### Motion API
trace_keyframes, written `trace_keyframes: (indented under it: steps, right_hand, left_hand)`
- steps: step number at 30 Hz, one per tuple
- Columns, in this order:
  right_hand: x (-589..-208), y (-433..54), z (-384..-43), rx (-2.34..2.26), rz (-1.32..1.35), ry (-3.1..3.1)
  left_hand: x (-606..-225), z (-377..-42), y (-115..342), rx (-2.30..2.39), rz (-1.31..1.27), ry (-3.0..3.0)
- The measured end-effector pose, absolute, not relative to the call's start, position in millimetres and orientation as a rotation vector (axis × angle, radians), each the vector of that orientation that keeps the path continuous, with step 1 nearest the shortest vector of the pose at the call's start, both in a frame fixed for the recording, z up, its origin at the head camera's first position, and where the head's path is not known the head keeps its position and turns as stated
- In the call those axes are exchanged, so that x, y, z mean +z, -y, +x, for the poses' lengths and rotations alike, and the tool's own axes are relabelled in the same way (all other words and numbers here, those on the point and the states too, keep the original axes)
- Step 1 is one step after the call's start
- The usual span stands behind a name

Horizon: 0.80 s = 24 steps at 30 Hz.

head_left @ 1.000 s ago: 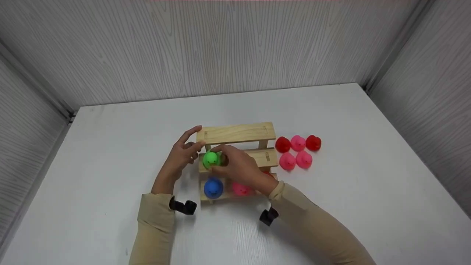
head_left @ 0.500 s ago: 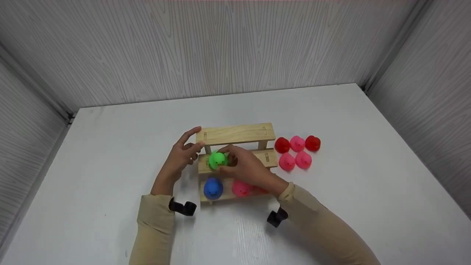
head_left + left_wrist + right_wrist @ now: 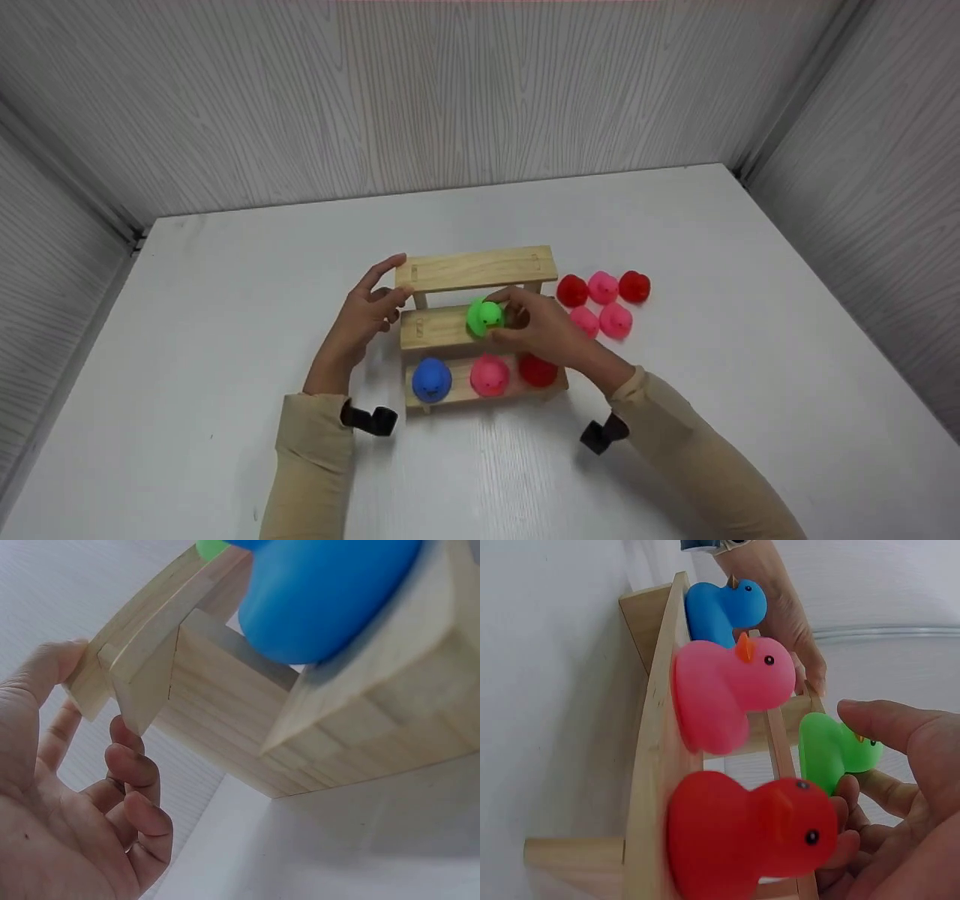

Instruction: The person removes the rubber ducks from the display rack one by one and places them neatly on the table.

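Note:
My right hand (image 3: 546, 328) pinches a green rubber duck (image 3: 486, 318) at the middle step of a small wooden shelf (image 3: 480, 270). In the right wrist view, thumb and fingers are about the green duck (image 3: 832, 754). My left hand (image 3: 365, 319) grips the left end of the top board, thumb on the near side and index finger at the far edge. A blue duck (image 3: 432, 379), a pink duck (image 3: 490, 376) and a red duck (image 3: 538, 370) sit in a row on the lowest step. The left wrist view shows the blue duck (image 3: 322, 600) close up.
To the right of the shelf, on the white table (image 3: 750, 360), stands a group of pink and red ducks (image 3: 616, 321). My right hand partly overlaps one pink duck there. Grey wood-grain panels (image 3: 480, 97) enclose the table at the back and sides.
My right hand has slid the green duck rightward along the middle step, from its left end to about its centre. The left hand keeps its grip on the top board.

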State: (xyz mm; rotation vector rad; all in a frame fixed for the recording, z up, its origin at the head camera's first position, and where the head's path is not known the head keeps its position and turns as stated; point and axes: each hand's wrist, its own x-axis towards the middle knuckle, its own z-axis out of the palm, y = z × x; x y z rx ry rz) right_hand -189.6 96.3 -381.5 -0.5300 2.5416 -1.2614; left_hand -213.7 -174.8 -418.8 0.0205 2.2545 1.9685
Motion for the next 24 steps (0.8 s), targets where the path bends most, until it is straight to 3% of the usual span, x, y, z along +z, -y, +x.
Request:
trace_keyframes:
  steps: [24]
  right_hand:
    - [-378, -177, -199, -1.206, -0.530, -2.641]
  left_hand:
    - [-422, -218, 173, 1.945, 0.041, -2.245]
